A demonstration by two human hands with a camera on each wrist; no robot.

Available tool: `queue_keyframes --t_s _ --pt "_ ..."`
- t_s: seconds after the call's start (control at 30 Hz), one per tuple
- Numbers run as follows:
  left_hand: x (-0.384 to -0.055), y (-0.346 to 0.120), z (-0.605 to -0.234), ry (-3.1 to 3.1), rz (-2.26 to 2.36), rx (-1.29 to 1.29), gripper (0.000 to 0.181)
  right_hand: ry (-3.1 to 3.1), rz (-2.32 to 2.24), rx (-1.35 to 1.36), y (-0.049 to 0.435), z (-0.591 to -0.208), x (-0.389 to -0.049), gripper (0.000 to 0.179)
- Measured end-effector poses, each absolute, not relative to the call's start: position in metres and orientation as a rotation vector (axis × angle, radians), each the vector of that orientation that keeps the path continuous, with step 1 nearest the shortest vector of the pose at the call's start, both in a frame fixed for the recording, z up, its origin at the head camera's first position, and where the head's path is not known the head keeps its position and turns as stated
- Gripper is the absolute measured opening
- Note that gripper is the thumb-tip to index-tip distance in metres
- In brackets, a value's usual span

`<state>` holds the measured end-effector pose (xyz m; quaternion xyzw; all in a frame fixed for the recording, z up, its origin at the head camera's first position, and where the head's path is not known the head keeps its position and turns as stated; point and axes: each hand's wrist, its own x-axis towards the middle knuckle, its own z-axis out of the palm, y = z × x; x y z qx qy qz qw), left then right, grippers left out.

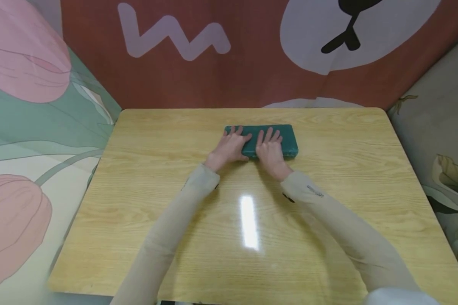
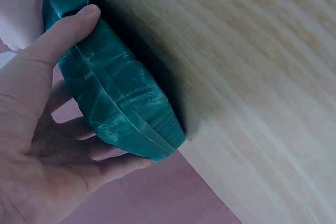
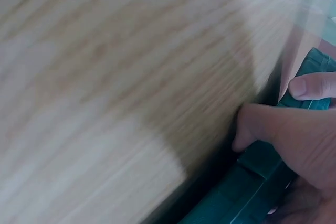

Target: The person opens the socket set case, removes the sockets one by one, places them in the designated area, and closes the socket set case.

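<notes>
A flat, oblong pack in shiny dark green plastic wrapping [image 1: 289, 140] lies lengthwise near the back edge of the table. My left hand [image 1: 232, 146] holds its left end, fingers spread across the top. In the left wrist view the thumb [image 2: 79, 23] presses the near side of the pack [image 2: 123, 95], where a seam runs along the creased end. My right hand [image 1: 270, 153] lies over the middle, fingers stretched across the top. Its thumb bends down over the near side in the right wrist view, beside the left thumb [image 3: 310, 85].
The pack rests on a wood-grain table [image 1: 168, 195] with a bright light reflection near its centre. A red-brown printed curtain [image 1: 198, 80] hangs right behind the back edge. Floral cloth [image 1: 26, 127] hangs at the left, and more patterned cloth [image 1: 442, 127] at the right.
</notes>
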<state>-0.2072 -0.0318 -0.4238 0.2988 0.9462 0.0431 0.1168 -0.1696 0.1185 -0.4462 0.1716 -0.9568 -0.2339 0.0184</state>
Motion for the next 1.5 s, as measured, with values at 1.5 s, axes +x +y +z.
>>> queue_keyframes --t_s 1.5 --pt "-0.162 -0.038 -0.442 2.964 0.052 0.828 0.088 -2.643 -0.058 0.857 0.145 -0.442 -0.117 0.05"
